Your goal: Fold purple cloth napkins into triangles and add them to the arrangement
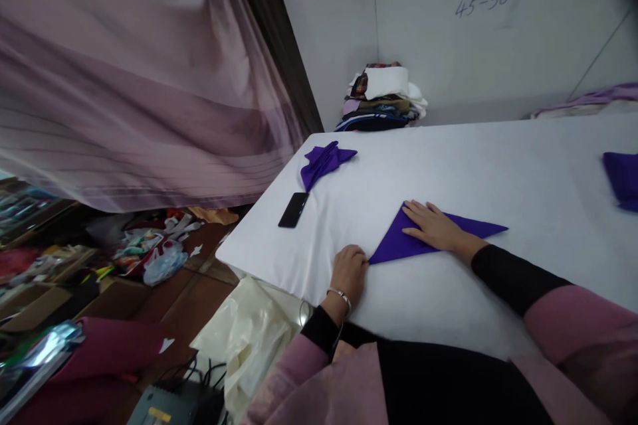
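A purple cloth (pixel 399 244) lies folded into a triangle on the white-covered table (pixel 498 166). At its near left corner, my left hand (pixel 349 275) is closed, the fingers curled down and apparently pinching the tip. My right hand (pixel 432 226) rests flat on the upper middle of the cloth with its fingers stretched out, covering part of it. The cloth's right point extends beyond my right wrist. Further back on the left sits another purple cloth (pixel 321 163), folded in pleats, and a black phone (pixel 294 210) lies just in front of it.
At the right edge is a folded purple cloth (pixel 623 179). A stack of folded clothes (pixel 381 103) stands against the wall behind the table. A pink curtain (pixel 149 80) hangs at the left. Below it, boxes and plastic bags (pixel 164 262) crowd the floor.
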Available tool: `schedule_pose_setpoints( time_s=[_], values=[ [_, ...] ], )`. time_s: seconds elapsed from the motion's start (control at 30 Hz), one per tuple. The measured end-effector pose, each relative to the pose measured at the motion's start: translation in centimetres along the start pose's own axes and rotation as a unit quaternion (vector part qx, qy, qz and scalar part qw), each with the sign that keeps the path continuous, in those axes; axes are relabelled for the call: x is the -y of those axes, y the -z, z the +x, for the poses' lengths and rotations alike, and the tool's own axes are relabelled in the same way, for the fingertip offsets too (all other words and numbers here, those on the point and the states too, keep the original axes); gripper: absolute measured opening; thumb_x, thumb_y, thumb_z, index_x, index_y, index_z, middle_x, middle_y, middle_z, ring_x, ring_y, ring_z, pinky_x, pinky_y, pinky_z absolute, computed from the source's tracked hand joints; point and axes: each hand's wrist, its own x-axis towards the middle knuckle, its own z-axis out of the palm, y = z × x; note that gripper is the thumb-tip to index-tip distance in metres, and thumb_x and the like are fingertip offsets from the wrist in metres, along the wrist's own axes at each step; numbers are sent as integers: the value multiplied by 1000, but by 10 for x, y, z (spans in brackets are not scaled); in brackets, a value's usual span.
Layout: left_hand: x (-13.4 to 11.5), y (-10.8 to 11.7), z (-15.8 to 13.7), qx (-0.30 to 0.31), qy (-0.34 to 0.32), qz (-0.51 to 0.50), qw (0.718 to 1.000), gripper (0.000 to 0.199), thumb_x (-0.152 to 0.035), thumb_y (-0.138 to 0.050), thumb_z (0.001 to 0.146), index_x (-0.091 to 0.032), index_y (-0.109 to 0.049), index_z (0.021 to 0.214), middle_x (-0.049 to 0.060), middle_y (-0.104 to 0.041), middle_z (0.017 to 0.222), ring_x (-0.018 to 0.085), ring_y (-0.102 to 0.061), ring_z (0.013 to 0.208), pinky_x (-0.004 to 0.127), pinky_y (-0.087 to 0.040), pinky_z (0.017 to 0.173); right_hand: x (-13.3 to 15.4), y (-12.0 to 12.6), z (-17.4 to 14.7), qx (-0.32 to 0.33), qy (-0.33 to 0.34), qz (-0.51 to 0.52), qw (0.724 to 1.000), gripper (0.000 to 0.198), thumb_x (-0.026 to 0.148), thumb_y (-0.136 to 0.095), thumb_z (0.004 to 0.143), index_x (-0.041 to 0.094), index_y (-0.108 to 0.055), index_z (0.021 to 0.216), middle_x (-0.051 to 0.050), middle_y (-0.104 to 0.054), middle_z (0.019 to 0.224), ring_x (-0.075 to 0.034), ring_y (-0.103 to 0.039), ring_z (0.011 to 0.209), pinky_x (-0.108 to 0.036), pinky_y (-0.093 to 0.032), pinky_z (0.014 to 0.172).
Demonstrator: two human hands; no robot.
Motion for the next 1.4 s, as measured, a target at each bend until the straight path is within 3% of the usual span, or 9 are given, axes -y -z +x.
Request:
schedule_pose_setpoints(
  time_s=[0.27, 0.4, 0.53, 0.63, 0.8, 1.03, 1.13, 1.27, 1.4],
  values=[
    [14, 8, -2, 14, -49, 53, 997, 19, -10, -45, 86, -19, -62, 89, 6, -63, 105, 21, -48, 117, 42, -40, 100, 6, 5, 0, 10, -6, -6, 1000, 75, 67, -25, 86, 20, -29, 144, -11, -28, 149, -28, -22, 137, -50, -19, 110],
    [-6, 9, 3, 8, -38, 69, 997, 31, -13, -40, 88, -20, -55, 114, 9, -55, 127, 22, -44, 124, 45, -36, 105, 5, 3, -1, 2, -2, -4, 1000, 75, 67, -25, 86, 20, -29, 145, -12, -28, 149, -28, -23, 137, -50, -19, 110],
    [-43, -12, 20, 79, -128, 63, 987, 54, -40, -42, 90, -15, -34, 137, 11, -32, 148, 24, -24, 138, 47, -25, 111, 3, -1, 0, -12, 5, 7, 1000, 75, 67, -26, 86, 21, -26, 146, -12, -29, 149, -29, -22, 137, -51, -17, 110],
    [-51, -31, 28, 111, -139, 80, 981, 79, -62, -40, 84, -8, -30, 140, 18, -25, 149, 29, -16, 140, 49, -22, 112, 5, 1, 1, -15, 1, 8, 1000, 75, 68, -24, 86, 21, -28, 145, -13, -30, 148, -29, -23, 137, -52, -17, 109],
    [-25, -41, 16, 109, -123, 146, 975, 81, -64, -39, 83, -4, -36, 137, 21, -30, 146, 31, -23, 137, 50, -28, 108, 15, 16, 3, 24, -12, 17, 999, 81, 70, -22, 85, 14, -32, 143, -16, -28, 148, -28, -21, 137, -49, -13, 111],
    [42, -31, -23, 34, -131, 214, 967, 62, -49, -42, 85, -19, -39, 138, 10, -40, 143, 28, -39, 130, 49, -39, 101, 19, 31, 6, 40, -20, 61, 997, 85, 71, -24, 84, 11, -27, 145, -17, -21, 151, -27, -13, 139, -47, -7, 112],
    [54, -21, -17, -2, -107, 229, 967, 55, -44, -37, 88, -18, -43, 136, 12, -44, 140, 30, -39, 130, 52, -39, 99, 20, 33, 5, 40, -17, 73, 996, 84, 70, -25, 85, 11, -26, 145, -17, -20, 151, -26, -12, 140, -46, -5, 112],
    [26, -21, 28, -57, -157, 187, 968, 60, -46, -37, 88, -13, -36, 139, 15, -38, 144, 30, -29, 135, 52, -35, 103, 21, 35, 6, 35, -17, 73, 997, 81, 68, -32, 85, 12, -28, 144, -17, -22, 151, -26, -13, 139, -46, -5, 112],
    [-22, -45, 79, 6, -212, 115, 971, 64, -49, -38, 88, -13, -31, 140, 15, -36, 145, 28, -28, 136, 50, -31, 107, 21, 33, 6, 13, -12, 64, 998, 68, 55, -33, 91, 10, -33, 141, -17, -27, 149, -27, -17, 138, -48, -10, 111]
  ],
)
